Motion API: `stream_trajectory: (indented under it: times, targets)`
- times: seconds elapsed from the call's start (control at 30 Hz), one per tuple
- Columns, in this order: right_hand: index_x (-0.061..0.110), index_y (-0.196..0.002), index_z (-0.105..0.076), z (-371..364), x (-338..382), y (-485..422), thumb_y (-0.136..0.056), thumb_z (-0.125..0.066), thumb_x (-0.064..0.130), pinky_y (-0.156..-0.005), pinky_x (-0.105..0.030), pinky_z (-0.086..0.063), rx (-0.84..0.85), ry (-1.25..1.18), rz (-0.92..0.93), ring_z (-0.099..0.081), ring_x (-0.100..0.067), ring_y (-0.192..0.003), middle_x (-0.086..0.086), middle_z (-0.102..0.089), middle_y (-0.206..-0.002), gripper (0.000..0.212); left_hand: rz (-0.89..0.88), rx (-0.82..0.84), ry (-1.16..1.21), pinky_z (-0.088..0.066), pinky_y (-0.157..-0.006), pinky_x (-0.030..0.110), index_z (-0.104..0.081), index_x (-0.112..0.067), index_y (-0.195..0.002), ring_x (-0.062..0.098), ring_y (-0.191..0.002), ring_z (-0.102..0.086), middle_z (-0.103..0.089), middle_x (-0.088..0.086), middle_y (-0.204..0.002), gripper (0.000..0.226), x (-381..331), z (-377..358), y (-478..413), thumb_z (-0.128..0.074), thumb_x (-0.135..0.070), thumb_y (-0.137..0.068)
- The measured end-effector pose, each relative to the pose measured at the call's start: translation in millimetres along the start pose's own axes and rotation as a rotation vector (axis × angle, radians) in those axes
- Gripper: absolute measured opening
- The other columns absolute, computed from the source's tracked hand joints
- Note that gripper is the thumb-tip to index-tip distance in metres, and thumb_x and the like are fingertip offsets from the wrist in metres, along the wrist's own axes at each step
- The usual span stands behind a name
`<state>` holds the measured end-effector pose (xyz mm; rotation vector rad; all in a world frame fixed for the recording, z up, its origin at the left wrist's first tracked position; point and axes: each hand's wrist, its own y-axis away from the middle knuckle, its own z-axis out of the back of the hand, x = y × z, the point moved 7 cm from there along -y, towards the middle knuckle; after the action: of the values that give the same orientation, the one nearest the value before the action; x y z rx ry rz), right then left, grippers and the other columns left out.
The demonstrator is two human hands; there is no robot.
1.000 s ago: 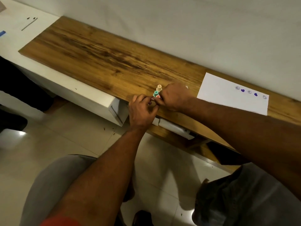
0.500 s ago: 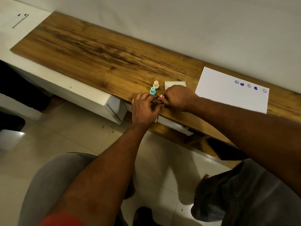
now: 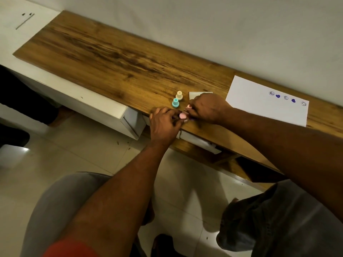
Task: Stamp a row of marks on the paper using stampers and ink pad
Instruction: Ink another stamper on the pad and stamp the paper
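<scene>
Nearest the viewer, two bare forearms reach forward from a seated person to the front edge of a long wooden desk (image 3: 115, 58).

The left hand (image 3: 164, 123) rests at the desk edge with its grip closed on a small pink stamper (image 3: 182, 115), whose pink end now shows between the fingers; half a second ago it was hidden inside the two hands. The right hand (image 3: 207, 108) touches the left hand from the right, fingers curled down at a second small pink piece (image 3: 189, 106); whether it actually pinches that piece cannot be told.

Just beyond the hands, a teal stamper (image 3: 175, 103) and a cream stamper (image 3: 179, 95) stand upright, side by side and untouched. They sat tight against the right hand a second ago and now stand clear of it. Beside them, a pale square, probably the ink pad (image 3: 195, 94), is partly uncovered behind the right hand; a second ago the hand hid it.

Farther right, well apart from the hands, the paper (image 3: 250, 101) lies flat with a row of five marks (image 3: 285, 98), rings alternating with solid blue hearts.

This looks like the pink stamper being capped or uncapped; which one cannot be told.
</scene>
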<state>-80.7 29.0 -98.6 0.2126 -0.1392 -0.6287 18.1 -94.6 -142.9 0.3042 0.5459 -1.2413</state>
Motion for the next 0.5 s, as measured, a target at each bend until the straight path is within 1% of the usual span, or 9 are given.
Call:
stream_trajectory:
  times: [0.03,0.1,0.2,0.27,0.37,0.43,0.5]
  targets:
    - [0.018,-0.109,-0.067,1,-6,3,-0.106,-0.034,0.057,-0.072,-0.032,-0.046,-0.023,0.005,-0.026,-0.065,-0.022,-0.091,-0.006,-0.07,-0.098,0.052,0.002,0.003,-0.012,-0.034,-0.107,0.045,-0.074,-0.025,-0.125,0.023,-0.126,-0.05,-0.068,0.0,-0.126,0.046,0,1,0,-0.07,-0.058,-0.093]
    - [0.018,-0.114,-0.068,1,-18,9,-0.106,-0.033,0.059,-0.066,-0.029,-0.044,-0.058,0.055,-0.071,-0.065,-0.022,-0.088,-0.008,-0.072,-0.102,0.055,0.006,0.008,-0.032,-0.036,-0.105,0.046,-0.073,-0.027,-0.128,0.023,-0.127,-0.049,-0.067,-0.001,-0.128,0.049,-1,2,0,-0.07,-0.061,-0.092]
    - [0.018,-0.12,-0.067,1,-34,23,-0.106,-0.032,0.06,-0.057,-0.026,-0.036,-0.102,0.089,-0.138,-0.063,-0.02,-0.084,-0.008,-0.073,-0.105,0.056,-0.011,-0.008,-0.036,-0.04,-0.103,0.046,-0.073,-0.026,-0.128,0.023,-0.126,-0.05,-0.067,-0.001,-0.126,0.048,-3,5,4,-0.07,-0.059,-0.092]
    - [0.018,-0.119,-0.068,1,-43,32,-0.106,-0.034,0.059,-0.058,-0.026,-0.037,-0.125,0.08,-0.187,-0.062,-0.021,-0.082,-0.009,-0.074,-0.104,0.055,-0.067,-0.053,-0.045,-0.044,-0.098,0.046,-0.074,-0.025,-0.126,0.023,-0.12,-0.053,-0.068,0.001,-0.122,0.046,-8,9,8,-0.069,-0.057,-0.095]
    - [0.017,-0.116,-0.069,-2,-56,44,-0.106,-0.034,0.06,-0.061,-0.028,-0.041,-0.149,0.038,-0.25,-0.056,-0.018,-0.075,-0.008,-0.074,-0.098,0.057,-0.187,-0.112,-0.069,-0.046,-0.085,0.038,-0.074,-0.023,-0.126,0.022,-0.107,-0.06,-0.071,0.002,-0.113,0.048,-30,14,5,-0.069,-0.059,-0.094]
    - [0.016,-0.114,-0.07,-5,-60,50,-0.105,-0.034,0.061,-0.062,-0.028,-0.04,-0.148,0.016,-0.264,-0.056,-0.017,-0.073,-0.007,-0.073,-0.094,0.058,-0.239,-0.038,-0.098,-0.046,-0.08,0.034,-0.069,-0.025,-0.135,0.02,-0.105,-0.066,-0.074,0.002,-0.114,0.057,-49,10,-5,-0.071,-0.062,-0.092]
    - [0.016,-0.112,-0.071,-8,-62,56,-0.105,-0.033,0.061,-0.06,-0.027,-0.039,-0.156,0.021,-0.262,-0.055,-0.018,-0.07,-0.006,-0.07,-0.087,0.059,-0.236,0.088,-0.154,-0.052,-0.082,0.035,-0.058,-0.03,-0.148,0.02,-0.11,-0.068,-0.074,0.0,-0.124,0.07,-64,-3,-18,-0.073,-0.064,-0.089]
